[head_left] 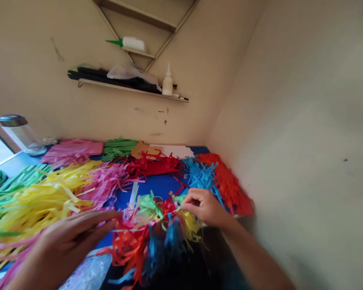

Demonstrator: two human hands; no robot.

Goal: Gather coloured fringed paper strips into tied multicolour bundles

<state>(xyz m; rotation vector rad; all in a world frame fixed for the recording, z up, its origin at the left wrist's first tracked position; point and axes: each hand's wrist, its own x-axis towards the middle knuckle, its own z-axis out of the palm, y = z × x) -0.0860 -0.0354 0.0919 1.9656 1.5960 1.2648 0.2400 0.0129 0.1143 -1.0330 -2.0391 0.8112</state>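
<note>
A tissue-paper tassel garland in green, red, pink, blue, yellow and orange stretches between my hands at the table's front edge. My right hand pinches its right end, thumb against forefinger, by the green and yellow tassels. My left hand has its fingers stretched out with the thumb apart, and the fingertips are beside the pink and orange tassels at the left end. Whether they touch the strips is hard to tell. Orange and blue strips hang below the string, over the table edge.
Fringed paper bundles in yellow, pink, green, red, blue and orange cover the blue table. A glass jar stands back left. Glue bottles sit on wall shelves.
</note>
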